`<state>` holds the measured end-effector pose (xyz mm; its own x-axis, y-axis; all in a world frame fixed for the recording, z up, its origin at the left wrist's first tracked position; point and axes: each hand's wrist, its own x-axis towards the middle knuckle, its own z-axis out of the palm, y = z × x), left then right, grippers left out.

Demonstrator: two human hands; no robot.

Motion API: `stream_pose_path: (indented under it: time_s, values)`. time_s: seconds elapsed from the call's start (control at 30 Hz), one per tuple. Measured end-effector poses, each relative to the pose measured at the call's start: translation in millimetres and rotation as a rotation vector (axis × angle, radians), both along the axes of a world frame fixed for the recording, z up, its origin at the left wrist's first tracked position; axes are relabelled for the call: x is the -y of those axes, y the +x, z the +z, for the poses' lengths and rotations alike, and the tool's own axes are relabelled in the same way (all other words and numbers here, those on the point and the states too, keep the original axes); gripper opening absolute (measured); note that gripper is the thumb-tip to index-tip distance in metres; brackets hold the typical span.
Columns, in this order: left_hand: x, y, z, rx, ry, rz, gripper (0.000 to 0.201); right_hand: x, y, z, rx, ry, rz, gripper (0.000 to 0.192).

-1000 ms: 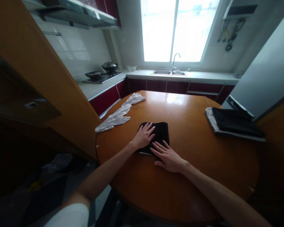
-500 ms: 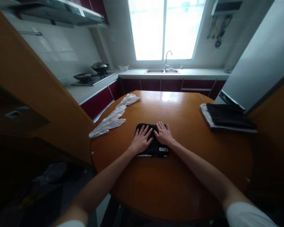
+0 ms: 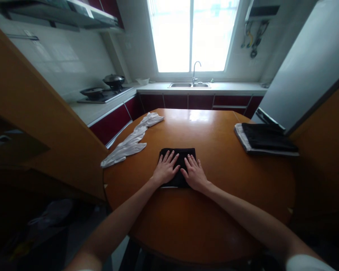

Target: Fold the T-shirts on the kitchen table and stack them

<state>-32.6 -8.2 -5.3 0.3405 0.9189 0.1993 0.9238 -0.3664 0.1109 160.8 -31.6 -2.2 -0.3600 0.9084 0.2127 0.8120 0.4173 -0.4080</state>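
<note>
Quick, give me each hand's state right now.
Left hand: open, fingers spread, palm flat on the folded black cloth.
Right hand: open, flat on the same cloth, gripping nothing.

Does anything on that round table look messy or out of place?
One thing: the white garment lies crumpled and stretched out along the table's left edge, unfolded. By contrast, the black cloth under the left hand and right hand is a neat rectangle, and the dark stack at the right is tidy.
</note>
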Motion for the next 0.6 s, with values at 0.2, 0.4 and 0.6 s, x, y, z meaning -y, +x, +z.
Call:
stream_pose_path:
  time_s: [0.2, 0.4, 0.6]
  values:
    - [-26, -39, 1.8, 0.298, -0.012, 0.031, 0.054, -34, 28, 40.0, -0.409, -0.352, -0.311, 0.043]
    - [-49, -87, -5.2, 0.457, 0.068, 0.326, 0.046, -60, 48, 56.2, -0.593, -0.838, -0.360, 0.021]
    - [-47, -85, -5.7, 0.513, 0.061, 0.341, 0.036, -65, 43, 55.3, -0.613, -0.958, -0.337, 0.027]
